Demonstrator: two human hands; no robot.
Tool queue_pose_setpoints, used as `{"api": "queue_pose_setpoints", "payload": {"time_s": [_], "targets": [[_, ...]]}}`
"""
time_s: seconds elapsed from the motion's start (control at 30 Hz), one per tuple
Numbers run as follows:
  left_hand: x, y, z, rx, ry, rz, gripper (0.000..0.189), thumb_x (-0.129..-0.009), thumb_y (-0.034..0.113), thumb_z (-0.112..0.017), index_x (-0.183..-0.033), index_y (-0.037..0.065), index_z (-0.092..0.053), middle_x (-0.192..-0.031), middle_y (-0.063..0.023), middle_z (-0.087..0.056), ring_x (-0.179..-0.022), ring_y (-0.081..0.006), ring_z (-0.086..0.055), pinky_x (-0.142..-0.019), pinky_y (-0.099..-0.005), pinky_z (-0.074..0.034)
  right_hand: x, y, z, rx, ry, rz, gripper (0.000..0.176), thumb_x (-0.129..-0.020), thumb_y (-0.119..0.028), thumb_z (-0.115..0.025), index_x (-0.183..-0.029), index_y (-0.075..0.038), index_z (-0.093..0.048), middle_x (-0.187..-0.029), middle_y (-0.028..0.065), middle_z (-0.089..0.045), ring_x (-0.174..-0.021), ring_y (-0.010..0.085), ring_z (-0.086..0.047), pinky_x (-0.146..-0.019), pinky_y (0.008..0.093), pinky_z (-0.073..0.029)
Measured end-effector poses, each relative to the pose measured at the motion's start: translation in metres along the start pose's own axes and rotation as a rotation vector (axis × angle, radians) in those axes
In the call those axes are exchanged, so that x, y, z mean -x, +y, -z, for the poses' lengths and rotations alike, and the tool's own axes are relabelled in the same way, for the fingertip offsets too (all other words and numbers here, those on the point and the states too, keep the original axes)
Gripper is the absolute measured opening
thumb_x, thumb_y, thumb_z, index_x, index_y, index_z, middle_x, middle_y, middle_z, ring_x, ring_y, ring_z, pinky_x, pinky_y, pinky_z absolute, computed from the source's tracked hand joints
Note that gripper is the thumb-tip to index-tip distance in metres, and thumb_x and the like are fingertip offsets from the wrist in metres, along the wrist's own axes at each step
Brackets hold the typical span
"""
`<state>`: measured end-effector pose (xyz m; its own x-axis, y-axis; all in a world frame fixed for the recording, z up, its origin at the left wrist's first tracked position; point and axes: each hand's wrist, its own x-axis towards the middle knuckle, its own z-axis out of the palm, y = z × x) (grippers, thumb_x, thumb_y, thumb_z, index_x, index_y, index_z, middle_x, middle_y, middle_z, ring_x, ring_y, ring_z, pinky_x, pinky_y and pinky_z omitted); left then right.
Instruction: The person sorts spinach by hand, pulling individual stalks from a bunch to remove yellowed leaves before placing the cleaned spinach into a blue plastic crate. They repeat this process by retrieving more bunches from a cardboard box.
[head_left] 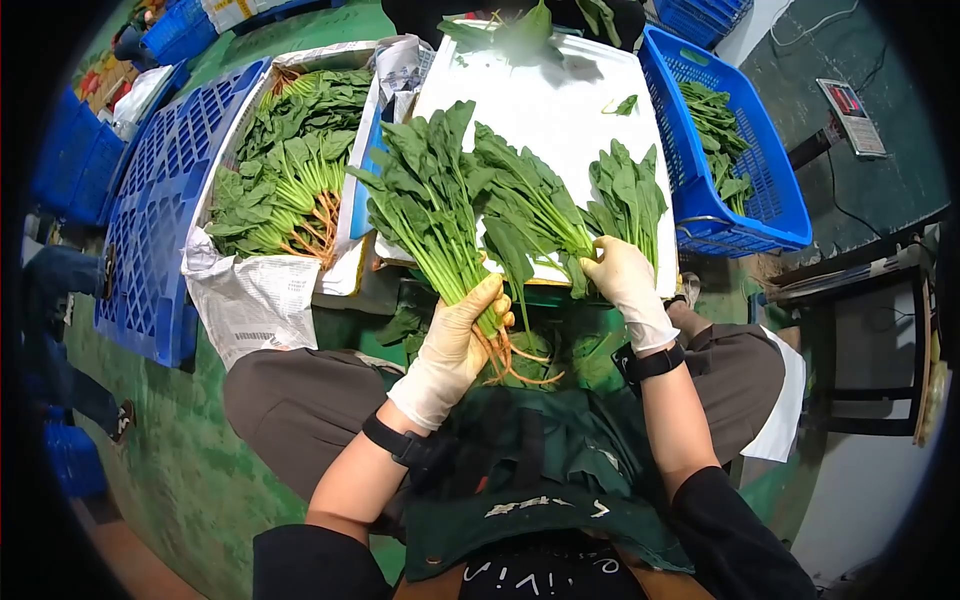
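My left hand (pixel 460 345), in a pale glove, is wrapped round the stems of a spinach bunch (pixel 430 215). The leaves point away from me, and thin orange roots hang out below the fist. My right hand (pixel 625 285), gloved too, pinches at the stem ends of more spinach (pixel 540 205) lying on the white foam board (pixel 560 100). Just beyond that hand another small spinach bunch (pixel 630 200) rests along the board's right side. Part of the right fingertips' grip is hidden by leaves.
To the left, a paper-lined box (pixel 355 200) holds spinach with roots, beside blue plastic pallets (pixel 165 200). A blue basket (pixel 765 190) with spinach stands at the right, near a scale display (pixel 850 115). Loose leaves lie on the green floor below the board. Another person's leg (pixel 75 340) shows at far left.
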<state>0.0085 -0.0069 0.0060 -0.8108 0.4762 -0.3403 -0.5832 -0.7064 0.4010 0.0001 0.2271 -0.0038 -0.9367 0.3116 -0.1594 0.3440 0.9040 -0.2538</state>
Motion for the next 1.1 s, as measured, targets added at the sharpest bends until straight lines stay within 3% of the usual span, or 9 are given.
{"api": "queue_pose_setpoints", "payload": {"time_s": [0.23, 0.4, 0.57, 0.67, 0.8, 0.83, 0.93, 1.0, 1.1], "targets": [[-0.003, -0.005, 0.004, -0.041, 0.055, 0.009, 0.022, -0.082, 0.01, -0.067, -0.101, 0.007, -0.055, -0.08, 0.0004, -0.056, -0.066, -0.011, -0.055, -0.06, -0.0256, -0.046, -0.014, 0.012, 0.016, -0.561, -0.193, -0.106, 0.042, -0.072, -0.032, -0.076, -0.093, 0.003, -0.065, -0.066, 0.0102, -0.064, -0.063, 0.0144, -0.062, -0.059, 0.0272, -0.047], [-0.004, -0.002, 0.003, 0.004, 0.096, 0.034, 0.023, -0.086, 0.009, -0.061, -0.108, 0.007, -0.054, -0.079, -0.0011, -0.056, -0.067, -0.0118, -0.055, -0.062, -0.0259, -0.047, 0.004, -0.003, 0.06, -0.907, 0.081, -0.159, 0.04, -0.082, -0.038, -0.066, -0.078, 0.002, -0.065, -0.062, -0.0011, -0.055, -0.054, 0.0072, -0.045, -0.049, 0.0218, -0.035], [0.0, 0.0, -0.005, 0.034, 0.098, -0.002, 0.017, -0.086, 0.008, -0.061, -0.102, 0.006, -0.056, -0.083, -0.0025, -0.059, -0.072, -0.0129, -0.058, -0.07, -0.0284, -0.051, 0.027, 0.014, 0.064, -1.229, 0.243, -0.146, 0.035, -0.082, -0.033, -0.067, -0.087, 0.002, -0.063, -0.064, 0.0, -0.058, -0.051, 0.0084, -0.05, -0.05, 0.0236, -0.042], [0.0, 0.001, -0.011, 0.035, 0.162, 0.02, 0.014, -0.086, 0.007, -0.06, -0.099, 0.005, -0.057, -0.086, -0.0036, -0.062, -0.075, -0.013, -0.061, -0.077, -0.0301, -0.052, 0.033, 0.031, 0.031, 0.027, 0.589, 0.106, 0.039, -0.08, -0.023, -0.067, -0.11, 0.0, -0.059, -0.087, 0.009, -0.064, -0.069, 0.0194, -0.06, -0.065, 0.0281, -0.049], [-0.003, -0.005, -0.006, 0.027, 0.157, 0.032, 0.012, -0.085, 0.008, -0.061, -0.097, 0.006, -0.058, -0.088, -0.0036, -0.063, -0.075, -0.0118, -0.061, -0.073, -0.0294, -0.053, 0.024, -0.015, 0.033, -0.538, 0.396, 0.119, 0.031, -0.079, -0.017, -0.067, -0.105, -0.003, -0.063, -0.09, 0.0122, -0.065, -0.076, 0.017, -0.063, -0.067, 0.0265, -0.049], [-0.003, -0.007, -0.004, 0.034, 0.144, 0.017, 0.013, -0.084, 0.007, -0.063, -0.097, 0.005, -0.059, -0.087, -0.0035, -0.063, -0.074, -0.0116, -0.06, -0.069, -0.028, -0.052, 0.014, -0.022, 0.023, -0.59, 0.323, 0.245, 0.027, -0.08, -0.02, -0.063, -0.099, -0.001, -0.063, -0.088, 0.016, -0.065, -0.077, 0.0274, -0.064, -0.069, 0.0337, -0.05], [-0.006, -0.008, 0.002, 0.008, 0.13, 0.024, 0.013, -0.088, 0.01, -0.059, -0.101, 0.009, -0.058, -0.084, -0.0016, -0.062, -0.071, -0.0103, -0.061, -0.07, -0.0309, -0.054, -0.016, -0.033, 0.007, -0.178, 0.412, 0.33, 0.022, -0.077, -0.021, -0.065, -0.088, -0.002, -0.065, -0.085, 0.0166, -0.065, -0.077, 0.0282, -0.065, -0.069, 0.0342, -0.051], [-0.006, -0.006, 0.003, 0.006, 0.105, 0.0, 0.014, -0.088, 0.01, -0.059, -0.101, 0.01, -0.057, -0.084, -0.0013, -0.062, -0.071, -0.0103, -0.061, -0.069, -0.0306, -0.054, -0.03, -0.036, 0.005, 0.241, 0.049, 0.069, 0.022, -0.073, -0.023, -0.068, -0.083, -0.003, -0.065, -0.085, 0.0156, -0.066, -0.081, 0.0294, -0.065, -0.07, 0.0356, -0.051], [-0.006, -0.004, 0.003, 0.029, 0.078, -0.015, 0.017, -0.087, 0.01, -0.06, -0.104, 0.01, -0.056, -0.084, -0.0014, -0.062, -0.07, -0.0106, -0.06, -0.067, -0.0297, -0.053, -0.033, -0.029, 0.009, 0.178, 0.059, 0.131, 0.027, -0.067, -0.026, -0.074, -0.083, -0.005, -0.067, -0.088, 0.0142, -0.066, -0.081, 0.0299, -0.064, -0.071, 0.0376, -0.051]]}}
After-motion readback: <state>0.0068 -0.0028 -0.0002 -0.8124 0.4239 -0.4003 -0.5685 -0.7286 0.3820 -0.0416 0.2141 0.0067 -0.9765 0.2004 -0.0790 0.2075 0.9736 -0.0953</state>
